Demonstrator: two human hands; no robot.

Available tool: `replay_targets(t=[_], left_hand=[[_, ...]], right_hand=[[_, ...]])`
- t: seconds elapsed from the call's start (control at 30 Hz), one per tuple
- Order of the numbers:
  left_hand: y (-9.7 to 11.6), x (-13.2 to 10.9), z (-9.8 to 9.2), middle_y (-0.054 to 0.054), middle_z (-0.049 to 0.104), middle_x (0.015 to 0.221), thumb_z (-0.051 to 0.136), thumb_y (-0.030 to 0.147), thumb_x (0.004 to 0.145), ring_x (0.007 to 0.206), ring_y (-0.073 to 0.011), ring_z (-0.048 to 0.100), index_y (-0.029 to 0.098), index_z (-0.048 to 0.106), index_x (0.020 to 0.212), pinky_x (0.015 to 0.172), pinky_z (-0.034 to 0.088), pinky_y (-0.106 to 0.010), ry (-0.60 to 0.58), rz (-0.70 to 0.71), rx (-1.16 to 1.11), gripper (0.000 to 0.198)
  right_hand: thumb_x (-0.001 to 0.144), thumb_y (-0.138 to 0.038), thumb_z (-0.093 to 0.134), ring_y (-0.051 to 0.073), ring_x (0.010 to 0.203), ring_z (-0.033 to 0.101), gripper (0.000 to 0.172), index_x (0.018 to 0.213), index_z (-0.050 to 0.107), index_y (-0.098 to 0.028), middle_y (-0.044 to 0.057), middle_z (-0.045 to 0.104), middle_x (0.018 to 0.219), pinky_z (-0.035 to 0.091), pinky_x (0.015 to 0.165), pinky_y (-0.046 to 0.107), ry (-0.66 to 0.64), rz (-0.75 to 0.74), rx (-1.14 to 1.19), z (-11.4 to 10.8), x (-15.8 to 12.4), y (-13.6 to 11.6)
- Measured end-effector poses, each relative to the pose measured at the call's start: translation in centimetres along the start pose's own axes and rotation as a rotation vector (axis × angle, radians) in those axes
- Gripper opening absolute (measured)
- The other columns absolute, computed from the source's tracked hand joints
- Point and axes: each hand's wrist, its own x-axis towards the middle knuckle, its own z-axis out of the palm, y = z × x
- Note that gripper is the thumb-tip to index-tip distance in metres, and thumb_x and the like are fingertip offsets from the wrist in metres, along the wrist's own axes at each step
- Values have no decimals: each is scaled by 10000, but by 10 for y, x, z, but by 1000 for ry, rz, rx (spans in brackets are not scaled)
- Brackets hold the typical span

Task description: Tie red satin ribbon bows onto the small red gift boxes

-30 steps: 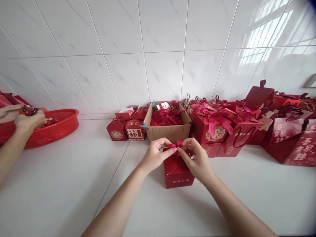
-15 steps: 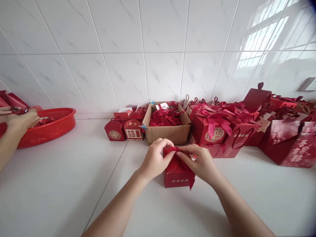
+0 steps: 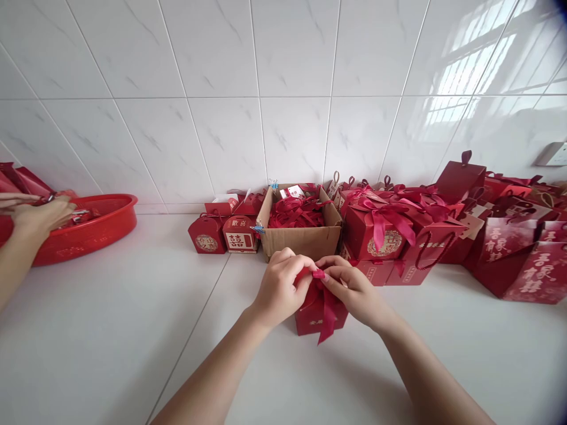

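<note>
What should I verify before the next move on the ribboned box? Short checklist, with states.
1. Left hand has the ribbon: ok, pinched above the box.
2. Right hand has the ribbon: ok, pinched beside the left.
3. Red box upright on the counter: ok.
4. Ribbon snug: cannot tell, the hands hide where it crosses.
5. Ribbon tails even: cannot tell, only one plainly shows, down the box front.
6. Co-worker's hands clear: ok, far left at the red basket.

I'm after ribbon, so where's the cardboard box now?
In the head view, the cardboard box stands near the centre, between small red boxes on the left and stacked red boxes on the right.
</note>
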Motion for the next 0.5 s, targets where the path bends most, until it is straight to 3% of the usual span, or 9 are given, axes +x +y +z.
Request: replay_targets(t=[0.1, 0.23, 0.33, 0.5], left_hand=[[-2, -1, 2, -11, 633, 755, 527, 100, 830, 752, -161, 534, 207, 566, 819, 737, 450, -314, -27, -40, -44, 114], [-3, 1, -2, -33, 600, 875, 548, 179, 838, 812, -160, 543, 202, 510, 930, 763, 460, -308, -38, -185, -105, 102], [-2, 5, -11, -17, 566, 797, 557, 223, 839, 756, -147, 523, 194, 500, 817, 731, 451, -295, -65, -211, -135, 68], [2, 8, -19, -5, 641, 803, 569, 281, 849, 827, -155, 542, 206, 604, 822, 777, 452, -294, -279, -229, -230, 87]], right_hand=[[881, -457, 490, 224, 1004, 543, 370, 714, 632, -158, 87, 473, 1271, 438, 785, 328, -90, 62, 137, 1, 0, -3], [866, -481, 516, 244, 1107, 512, 356, 717, 603, -169, 72, 448, 1344, 420, 856, 332, -27, 82, 231, 6, 1, 1], [859, -497, 524, 258, 1180, 462, 372, 685, 576, -172, 82, 486, 1309, 384, 927, 342, 22, 71, 164, 9, 2, 5], [862, -544, 481, 263, 1078, 523, 427, 683, 582, -170, 100, 588, 1110, 421, 877, 349, 82, 17, 56, 11, 3, 7]])
